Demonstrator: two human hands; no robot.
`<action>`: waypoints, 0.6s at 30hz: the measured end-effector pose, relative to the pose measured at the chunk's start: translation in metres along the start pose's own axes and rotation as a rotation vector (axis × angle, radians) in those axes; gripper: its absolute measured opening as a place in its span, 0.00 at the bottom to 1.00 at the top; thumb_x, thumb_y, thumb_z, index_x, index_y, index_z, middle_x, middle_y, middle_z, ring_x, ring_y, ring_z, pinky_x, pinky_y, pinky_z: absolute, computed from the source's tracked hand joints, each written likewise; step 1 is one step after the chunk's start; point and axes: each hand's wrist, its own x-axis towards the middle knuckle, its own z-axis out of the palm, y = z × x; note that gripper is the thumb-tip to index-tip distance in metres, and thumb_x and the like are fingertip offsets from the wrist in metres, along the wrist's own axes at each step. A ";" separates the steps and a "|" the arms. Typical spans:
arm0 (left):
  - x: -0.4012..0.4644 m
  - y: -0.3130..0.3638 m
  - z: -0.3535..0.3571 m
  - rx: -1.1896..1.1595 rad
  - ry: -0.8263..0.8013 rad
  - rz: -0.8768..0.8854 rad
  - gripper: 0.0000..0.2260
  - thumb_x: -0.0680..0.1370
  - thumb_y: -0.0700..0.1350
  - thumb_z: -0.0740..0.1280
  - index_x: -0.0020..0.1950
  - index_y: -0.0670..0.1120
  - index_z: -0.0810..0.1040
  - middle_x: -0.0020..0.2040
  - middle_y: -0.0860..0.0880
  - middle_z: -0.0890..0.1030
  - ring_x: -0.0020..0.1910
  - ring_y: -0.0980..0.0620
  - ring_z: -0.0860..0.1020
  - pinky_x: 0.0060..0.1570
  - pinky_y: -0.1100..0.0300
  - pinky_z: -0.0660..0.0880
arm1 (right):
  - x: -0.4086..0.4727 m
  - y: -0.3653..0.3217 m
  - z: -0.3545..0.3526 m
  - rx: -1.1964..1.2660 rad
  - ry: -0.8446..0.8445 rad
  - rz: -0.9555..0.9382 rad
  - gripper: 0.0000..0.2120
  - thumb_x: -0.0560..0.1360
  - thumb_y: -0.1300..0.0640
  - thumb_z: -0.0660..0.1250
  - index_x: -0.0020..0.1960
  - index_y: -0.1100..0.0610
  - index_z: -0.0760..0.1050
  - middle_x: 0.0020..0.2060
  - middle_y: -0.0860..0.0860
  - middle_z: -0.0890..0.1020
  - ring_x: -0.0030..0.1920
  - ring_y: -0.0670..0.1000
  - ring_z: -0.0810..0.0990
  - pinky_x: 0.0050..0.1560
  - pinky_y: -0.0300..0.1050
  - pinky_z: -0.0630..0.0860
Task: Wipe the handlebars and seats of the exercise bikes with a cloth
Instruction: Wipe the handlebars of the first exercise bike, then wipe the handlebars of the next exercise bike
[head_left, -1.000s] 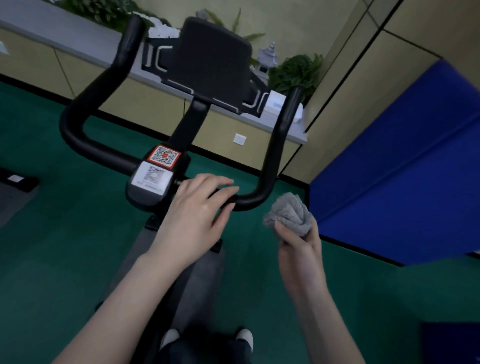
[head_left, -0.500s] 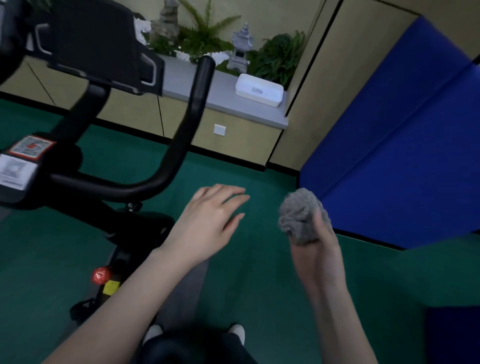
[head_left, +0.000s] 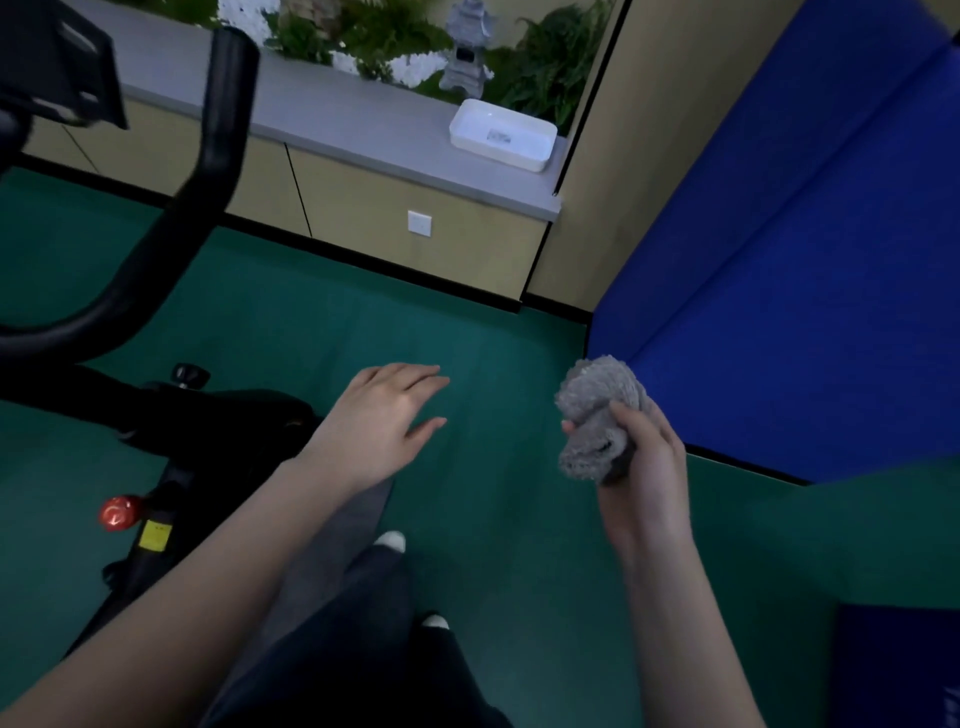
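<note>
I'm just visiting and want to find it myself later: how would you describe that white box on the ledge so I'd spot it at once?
Find the long grey ledge topping the beige cabinets along the far wall. Follow it right until it ends at the wall corner beside the blue mat. There sits the white box, a shallow rounded rectangle, the only plain white thing among green plants and a grey stone lantern.

Colours, bike corner
Blk handlebar, grey cloth, green floor, blue mat, white tray, red knob w/ yellow label.
</note>
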 end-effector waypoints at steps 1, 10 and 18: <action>0.006 -0.001 0.003 0.002 -0.010 -0.009 0.22 0.79 0.53 0.62 0.72 0.48 0.68 0.72 0.51 0.69 0.70 0.51 0.66 0.69 0.54 0.60 | 0.007 -0.001 0.001 -0.034 0.000 -0.013 0.11 0.78 0.64 0.62 0.58 0.59 0.77 0.45 0.49 0.85 0.43 0.48 0.84 0.48 0.47 0.82; 0.093 -0.032 0.035 0.004 -0.043 -0.084 0.25 0.78 0.55 0.62 0.73 0.48 0.65 0.74 0.50 0.65 0.73 0.50 0.61 0.70 0.54 0.54 | 0.110 -0.016 0.027 -0.317 -0.066 -0.126 0.12 0.80 0.65 0.59 0.53 0.53 0.79 0.50 0.49 0.82 0.52 0.51 0.80 0.57 0.56 0.79; 0.185 -0.094 0.031 -0.042 -0.064 -0.236 0.26 0.79 0.57 0.59 0.74 0.48 0.63 0.73 0.51 0.66 0.73 0.50 0.60 0.70 0.54 0.53 | 0.221 -0.027 0.083 -0.471 -0.015 -0.124 0.10 0.79 0.62 0.62 0.51 0.49 0.78 0.46 0.45 0.83 0.54 0.56 0.80 0.55 0.69 0.75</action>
